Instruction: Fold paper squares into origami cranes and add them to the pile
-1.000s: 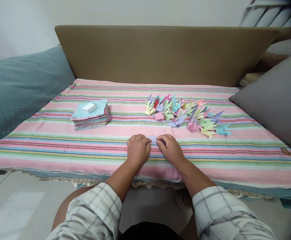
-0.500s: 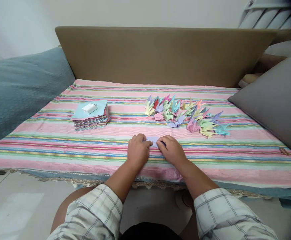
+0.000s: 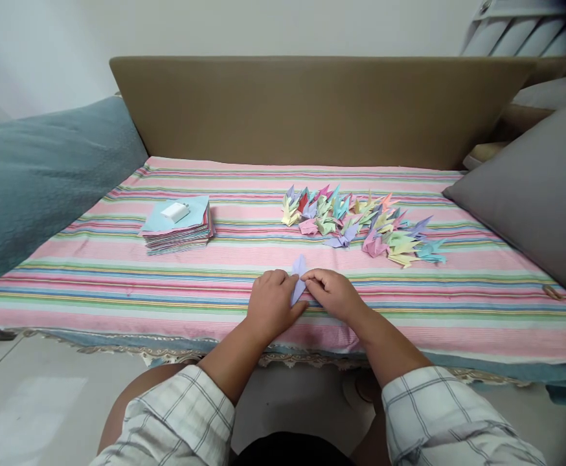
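Note:
A narrow, pointed piece of folded lilac origami paper (image 3: pixel 299 265) lies on the striped cloth between my hands, its long side running away from me. My left hand (image 3: pixel 272 299) holds its left side, fingertips on the paper and thumb stretched out near the close end. With thumb and forefinger together, my right hand (image 3: pixel 331 291) pinches the paper's right edge about halfway along. The fingers partly cover the middle folds. Several folded paper cranes (image 3: pixel 344 236) in many colours stand behind and to the right of my hands.
On the left, a stack of coloured paper squares (image 3: pixel 181 241) carries a small white block (image 3: pixel 175 211). A blue cushion (image 3: pixel 45 175) flanks the striped cloth (image 3: pixel 93 298); a grey cushion (image 3: pixel 540 200) lies opposite. A brown backrest (image 3: pixel 312 110) rises behind. A small brown object (image 3: pixel 552 292) rests far right.
The lilac paper has turned from lying crosswise to pointing away from me, and shows as a narrow shape. My left thumb has moved off it towards me; the right hand still pinches it.

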The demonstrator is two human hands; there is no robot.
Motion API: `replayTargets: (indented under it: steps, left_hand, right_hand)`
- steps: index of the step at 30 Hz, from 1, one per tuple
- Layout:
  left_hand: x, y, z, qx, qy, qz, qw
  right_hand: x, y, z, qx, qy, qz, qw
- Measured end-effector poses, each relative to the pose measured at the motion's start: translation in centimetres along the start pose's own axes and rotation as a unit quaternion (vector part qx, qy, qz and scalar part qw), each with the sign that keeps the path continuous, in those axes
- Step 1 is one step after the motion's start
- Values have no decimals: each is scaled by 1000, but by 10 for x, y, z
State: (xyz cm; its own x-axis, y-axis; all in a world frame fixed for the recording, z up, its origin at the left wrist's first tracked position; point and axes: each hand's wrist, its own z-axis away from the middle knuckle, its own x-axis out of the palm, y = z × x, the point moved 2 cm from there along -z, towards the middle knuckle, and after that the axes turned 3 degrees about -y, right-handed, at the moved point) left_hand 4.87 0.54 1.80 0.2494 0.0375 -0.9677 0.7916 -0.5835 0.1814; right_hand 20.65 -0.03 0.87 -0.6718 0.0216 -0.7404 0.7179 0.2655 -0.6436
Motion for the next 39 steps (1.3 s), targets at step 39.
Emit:
replayTargets:
  steps: [39]
  left_hand:
    - [-6,-30,-8,39,12,88,995]
  right_hand:
    - [9,3,-3,-143,-22,52,988]
